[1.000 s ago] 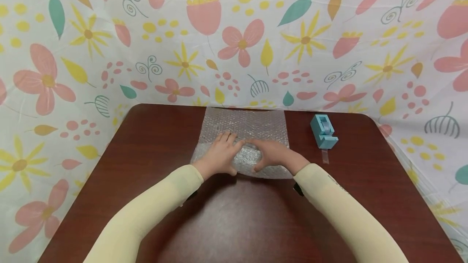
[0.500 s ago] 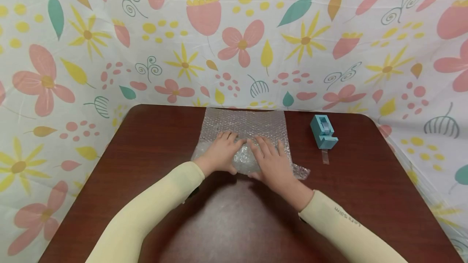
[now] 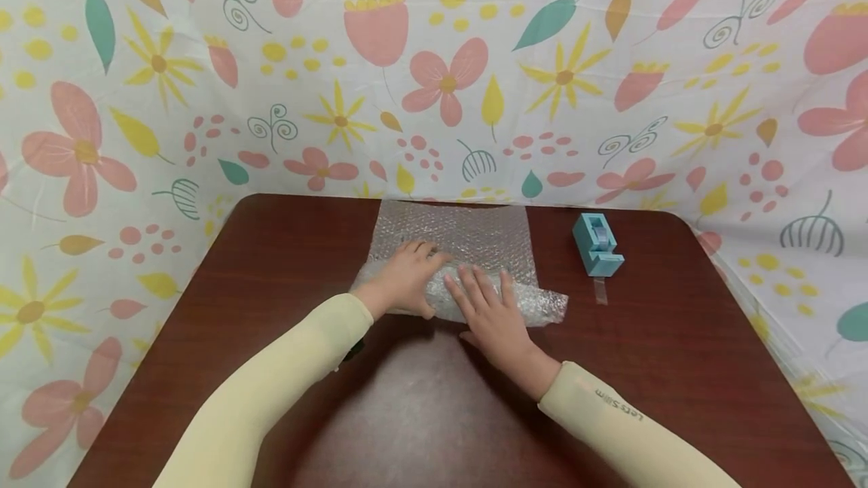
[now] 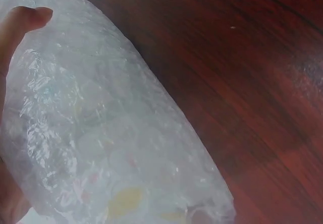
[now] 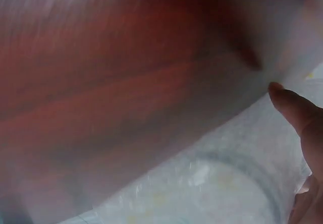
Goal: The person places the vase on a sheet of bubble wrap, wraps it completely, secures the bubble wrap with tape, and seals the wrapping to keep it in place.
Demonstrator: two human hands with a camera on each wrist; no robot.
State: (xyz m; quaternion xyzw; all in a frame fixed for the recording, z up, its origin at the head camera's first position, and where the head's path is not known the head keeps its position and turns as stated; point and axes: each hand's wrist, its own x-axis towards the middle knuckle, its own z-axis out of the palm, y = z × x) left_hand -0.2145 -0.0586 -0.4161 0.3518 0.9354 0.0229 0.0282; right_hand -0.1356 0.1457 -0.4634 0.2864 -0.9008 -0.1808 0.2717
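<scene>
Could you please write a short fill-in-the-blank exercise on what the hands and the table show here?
1. Both hands rest on a roll of ____ wrap.
2. The tape dispenser on the table is light ____ in colour.
3. The dispenser stands on the side of the person's ____ hand.
4. The left hand and right hand lie on the roll, which lies on a ____ sheet of the same wrap.

Missing words: bubble; blue; right; flat

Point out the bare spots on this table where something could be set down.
The dark wooden table is bare left of the clear bubble wrap roll, between the two sleeves at the near edge, and near of the blue tape dispenser on the right. The middle is crowded: left hand and right hand lie on the wrap.
</scene>
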